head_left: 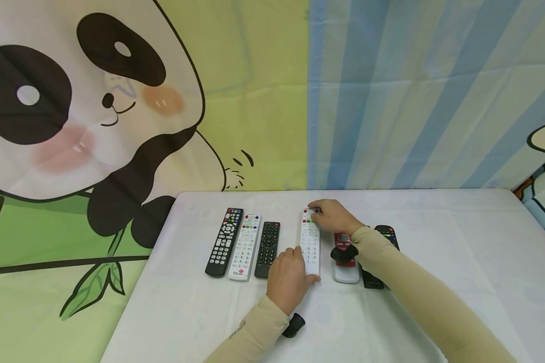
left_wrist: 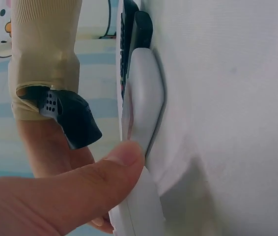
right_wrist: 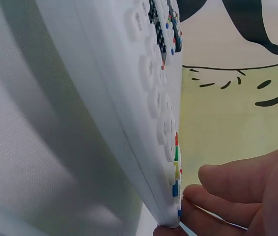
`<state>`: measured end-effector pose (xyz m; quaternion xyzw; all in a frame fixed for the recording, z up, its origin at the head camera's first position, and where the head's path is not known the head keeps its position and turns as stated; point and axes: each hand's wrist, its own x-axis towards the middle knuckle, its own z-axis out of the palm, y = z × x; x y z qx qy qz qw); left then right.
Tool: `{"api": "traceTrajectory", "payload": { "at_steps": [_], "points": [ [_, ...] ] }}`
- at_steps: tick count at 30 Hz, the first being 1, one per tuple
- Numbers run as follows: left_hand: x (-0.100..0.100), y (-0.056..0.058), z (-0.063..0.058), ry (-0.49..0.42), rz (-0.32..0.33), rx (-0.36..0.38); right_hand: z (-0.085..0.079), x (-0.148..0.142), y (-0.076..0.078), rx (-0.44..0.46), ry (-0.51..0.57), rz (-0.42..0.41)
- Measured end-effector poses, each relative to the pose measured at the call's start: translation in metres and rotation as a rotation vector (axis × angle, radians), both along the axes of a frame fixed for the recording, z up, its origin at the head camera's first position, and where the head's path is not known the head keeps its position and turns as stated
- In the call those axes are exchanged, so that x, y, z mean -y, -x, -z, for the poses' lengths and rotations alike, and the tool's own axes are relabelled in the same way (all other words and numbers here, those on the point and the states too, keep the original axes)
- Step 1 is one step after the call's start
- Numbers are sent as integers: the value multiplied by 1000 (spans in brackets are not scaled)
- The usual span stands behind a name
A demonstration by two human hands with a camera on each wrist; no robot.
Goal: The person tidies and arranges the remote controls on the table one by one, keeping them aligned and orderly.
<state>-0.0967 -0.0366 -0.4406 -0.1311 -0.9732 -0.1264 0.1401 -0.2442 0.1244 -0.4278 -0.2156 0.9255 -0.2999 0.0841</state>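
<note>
A long white remote (head_left: 310, 242) lies lengthwise on the white tablecloth (head_left: 436, 242). My left hand (head_left: 300, 262) grips its near end, the thumb (left_wrist: 109, 172) pressed against its side edge (left_wrist: 141, 206). At the far end my right hand (head_left: 320, 212) pinches it by the coloured buttons; the curled fingers (right_wrist: 237, 194) show beside the remote's tip (right_wrist: 171, 206) in the right wrist view. Both forearms wear beige sleeves.
Left of the held remote lie a black remote (head_left: 224, 242), a white one (head_left: 244, 247) and a smaller black one (head_left: 268, 242). To the right are a red-and-white remote (head_left: 345, 259) and a black remote (head_left: 386, 234) partly under my right forearm. A panda backdrop hangs behind.
</note>
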Motion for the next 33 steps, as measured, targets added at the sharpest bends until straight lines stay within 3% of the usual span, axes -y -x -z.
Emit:
{"api": "traceTrajectory", "payload": {
  "at_steps": [14, 33],
  "points": [
    [-3, -2, 4, 15, -7, -9, 5, 4, -3, 37, -28, 4],
    [-5, -2, 10, 56, -35, 33, 8, 4, -5, 42, -23, -22]
  ]
}}
